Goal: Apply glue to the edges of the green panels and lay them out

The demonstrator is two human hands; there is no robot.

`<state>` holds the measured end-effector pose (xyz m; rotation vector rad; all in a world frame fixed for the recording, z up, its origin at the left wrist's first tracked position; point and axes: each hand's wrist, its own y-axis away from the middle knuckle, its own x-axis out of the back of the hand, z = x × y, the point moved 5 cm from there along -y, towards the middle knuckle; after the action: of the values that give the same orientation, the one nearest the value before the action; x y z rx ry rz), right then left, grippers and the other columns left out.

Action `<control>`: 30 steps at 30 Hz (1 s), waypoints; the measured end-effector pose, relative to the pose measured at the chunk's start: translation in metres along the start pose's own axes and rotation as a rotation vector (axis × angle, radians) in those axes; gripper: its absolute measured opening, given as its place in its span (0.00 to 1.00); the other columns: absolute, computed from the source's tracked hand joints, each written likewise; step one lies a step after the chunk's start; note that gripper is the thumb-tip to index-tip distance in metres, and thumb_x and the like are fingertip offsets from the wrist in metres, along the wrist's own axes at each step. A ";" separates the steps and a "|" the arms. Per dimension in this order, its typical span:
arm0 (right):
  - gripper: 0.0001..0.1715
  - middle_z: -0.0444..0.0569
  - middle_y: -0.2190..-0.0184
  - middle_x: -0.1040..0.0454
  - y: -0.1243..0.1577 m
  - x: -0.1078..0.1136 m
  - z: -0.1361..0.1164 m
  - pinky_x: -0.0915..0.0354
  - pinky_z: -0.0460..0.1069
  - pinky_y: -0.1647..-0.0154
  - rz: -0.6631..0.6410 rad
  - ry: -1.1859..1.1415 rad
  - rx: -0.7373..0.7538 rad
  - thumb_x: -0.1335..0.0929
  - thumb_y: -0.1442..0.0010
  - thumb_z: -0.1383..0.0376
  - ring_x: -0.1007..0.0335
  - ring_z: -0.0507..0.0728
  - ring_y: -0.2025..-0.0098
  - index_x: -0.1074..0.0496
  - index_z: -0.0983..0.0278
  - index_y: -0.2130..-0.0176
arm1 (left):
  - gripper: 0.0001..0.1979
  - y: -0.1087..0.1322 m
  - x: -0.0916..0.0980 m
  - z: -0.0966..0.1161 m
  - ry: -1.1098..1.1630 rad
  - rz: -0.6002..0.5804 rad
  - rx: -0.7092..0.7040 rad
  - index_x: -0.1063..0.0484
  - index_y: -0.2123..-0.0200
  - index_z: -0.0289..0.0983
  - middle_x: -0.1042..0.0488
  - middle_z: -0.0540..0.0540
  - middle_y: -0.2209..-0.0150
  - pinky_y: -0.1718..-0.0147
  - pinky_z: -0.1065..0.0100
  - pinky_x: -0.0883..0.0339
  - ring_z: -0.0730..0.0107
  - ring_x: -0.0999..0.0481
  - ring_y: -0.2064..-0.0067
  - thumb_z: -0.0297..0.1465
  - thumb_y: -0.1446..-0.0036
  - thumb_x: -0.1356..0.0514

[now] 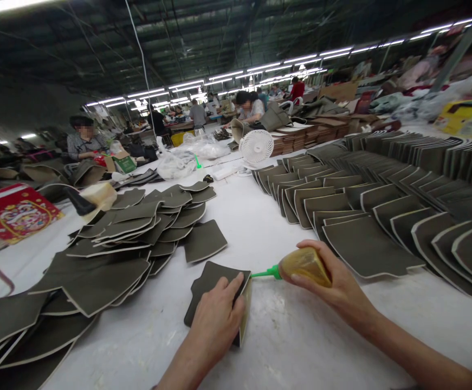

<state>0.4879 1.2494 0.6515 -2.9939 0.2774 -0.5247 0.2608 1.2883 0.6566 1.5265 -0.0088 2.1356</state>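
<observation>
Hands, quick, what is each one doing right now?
Left hand: open, flat on the dark folded piece.
Right hand: closed on the amber squeeze bottle.

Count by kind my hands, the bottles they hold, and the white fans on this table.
Hands: 2 (left hand, right hand)
Bottle: 1, held in the right hand
White fan: 1
Total: 4

Bottle (pixel 302 264) rear inside R hand (pixel 338 291)
</observation>
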 end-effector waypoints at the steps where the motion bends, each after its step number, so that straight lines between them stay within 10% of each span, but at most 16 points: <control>1: 0.30 0.44 0.58 0.34 0.001 0.000 0.000 0.37 0.51 0.58 0.009 0.014 0.000 0.29 0.45 0.50 0.33 0.56 0.61 0.42 0.56 0.50 | 0.25 0.000 0.000 0.000 0.001 -0.001 0.004 0.41 0.39 0.46 0.30 0.45 0.58 0.58 0.65 0.39 0.61 0.27 0.56 0.34 0.40 0.56; 20: 0.30 0.45 0.59 0.32 0.053 -0.021 -0.002 0.36 0.50 0.58 -0.208 -0.056 -0.142 0.31 0.45 0.49 0.32 0.58 0.61 0.42 0.58 0.49 | 0.26 0.007 0.002 0.004 0.020 0.035 0.034 0.42 0.38 0.44 0.30 0.45 0.55 0.57 0.68 0.38 0.63 0.28 0.54 0.33 0.40 0.57; 27: 0.30 0.45 0.65 0.28 0.054 -0.007 -0.001 0.35 0.52 0.59 -0.084 -0.443 -0.353 0.29 0.49 0.51 0.31 0.60 0.61 0.39 0.59 0.51 | 0.25 0.005 0.004 -0.001 0.237 0.079 0.074 0.37 0.42 0.40 0.29 0.47 0.63 0.62 0.67 0.34 0.68 0.28 0.66 0.38 0.40 0.54; 30: 0.28 0.48 0.61 0.25 0.057 0.008 0.001 0.32 0.53 0.58 -0.028 -0.741 -0.457 0.28 0.49 0.53 0.28 0.60 0.59 0.34 0.59 0.52 | 0.26 0.010 0.017 -0.024 0.258 0.268 0.098 0.34 0.46 0.37 0.28 0.45 0.60 0.58 0.63 0.34 0.64 0.27 0.63 0.44 0.41 0.55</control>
<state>0.4859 1.1922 0.6463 -3.3379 0.3152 0.7478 0.2314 1.2932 0.6660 1.3534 -0.0206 2.5687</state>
